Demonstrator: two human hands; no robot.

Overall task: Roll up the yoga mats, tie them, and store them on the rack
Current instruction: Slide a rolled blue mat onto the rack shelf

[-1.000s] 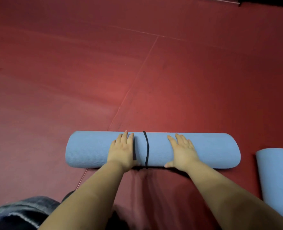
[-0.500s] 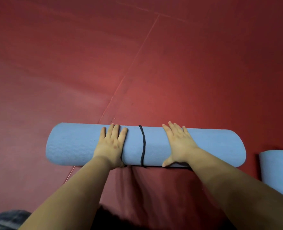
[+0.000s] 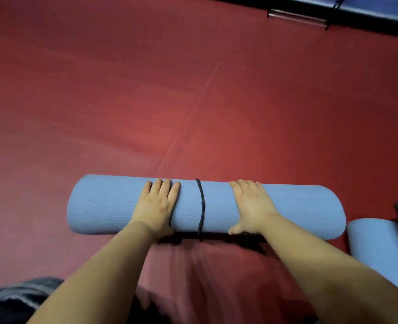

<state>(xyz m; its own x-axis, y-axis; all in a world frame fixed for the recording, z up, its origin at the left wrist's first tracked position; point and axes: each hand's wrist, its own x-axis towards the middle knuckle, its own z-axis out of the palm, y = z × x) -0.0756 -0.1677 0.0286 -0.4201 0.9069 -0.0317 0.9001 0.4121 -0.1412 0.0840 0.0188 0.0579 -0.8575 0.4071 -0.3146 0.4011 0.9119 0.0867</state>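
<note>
Rolled blue mat [image 3: 104, 204] lies crosswise on the red floor [image 3: 146, 90], black cord [image 3: 202, 206] looped round its middle. Left hand [image 3: 157, 204] and right hand [image 3: 251, 204] rest flat on top either side of the cord, fingers straight, gripping nothing. Second blue roll [image 3: 377, 242] just beside its right end.

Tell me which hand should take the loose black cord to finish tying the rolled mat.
Left. The left hand lies flat on the blue mat with a cord strand at its edge; the right hand rests farther from it.
</note>
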